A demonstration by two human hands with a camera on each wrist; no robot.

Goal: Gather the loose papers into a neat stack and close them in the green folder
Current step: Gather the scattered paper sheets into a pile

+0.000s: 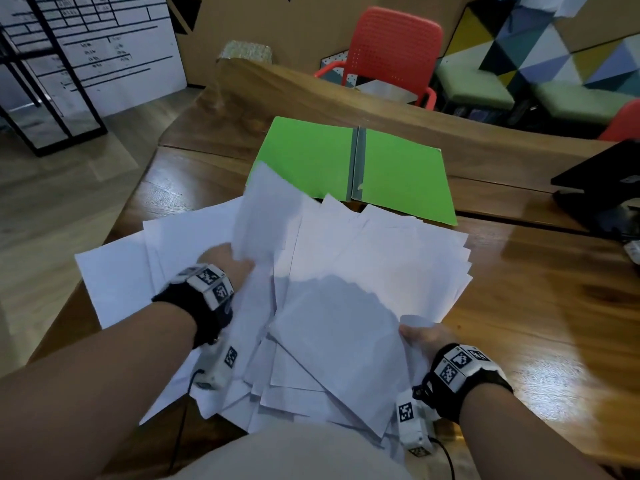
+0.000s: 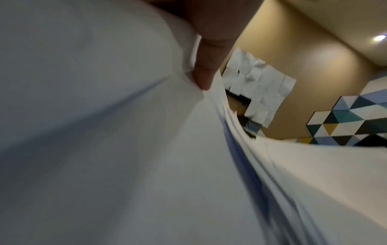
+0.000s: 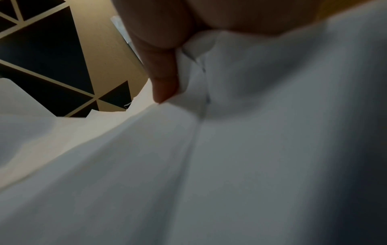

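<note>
The messy white papers on the worktop, just before the open green folder, are pinched at their edges by the left hand and right hand, so sheets could be creased or dropped if pulled too fast.

An office or meeting room: a long wooden surface, a red chair (perforated back), green bench seats, geometric wall panels, and a whiteboard with charts.
</note>
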